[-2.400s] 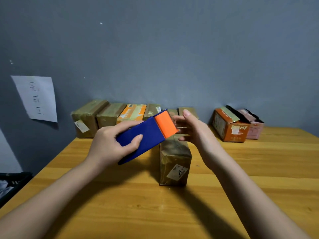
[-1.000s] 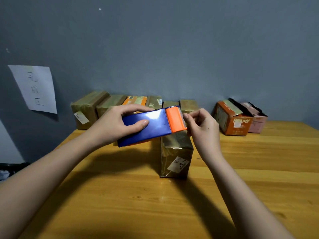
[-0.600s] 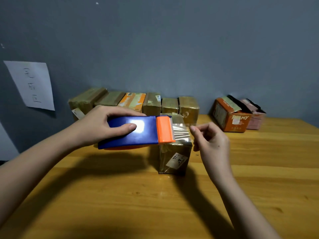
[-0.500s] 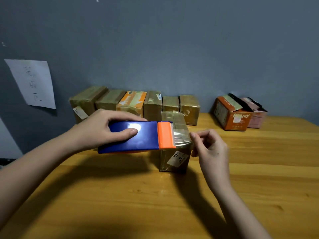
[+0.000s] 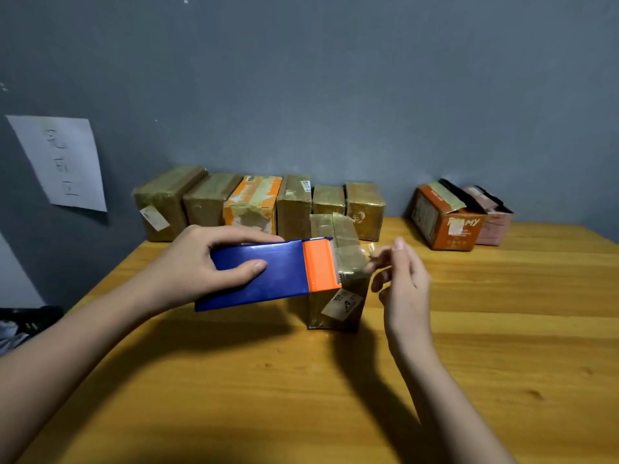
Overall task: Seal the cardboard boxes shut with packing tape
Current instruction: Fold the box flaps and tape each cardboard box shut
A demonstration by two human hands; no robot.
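Cardboard box (image 5: 336, 289) stands mid-surface under your blue-orange dispenser (image 5: 268, 272), left hand (image 5: 197, 266) gripping it; right hand (image 5: 403, 283) fingers pinch the clear tape (image 5: 351, 259). Six wrapped boxes (image 5: 258, 204) behind, two right, one reading "MY" (image 5: 447, 217).

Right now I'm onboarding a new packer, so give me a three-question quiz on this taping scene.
1. Which hand grips the blue tape dispenser?
2. True or false: the clear tape stretches from the dispenser's orange end over the box standing alone in front.
3. How many boxes form the row against the wall, left of the orange box? A) four B) six C) eight

Key: 1 left hand; 2 true; 3 B.
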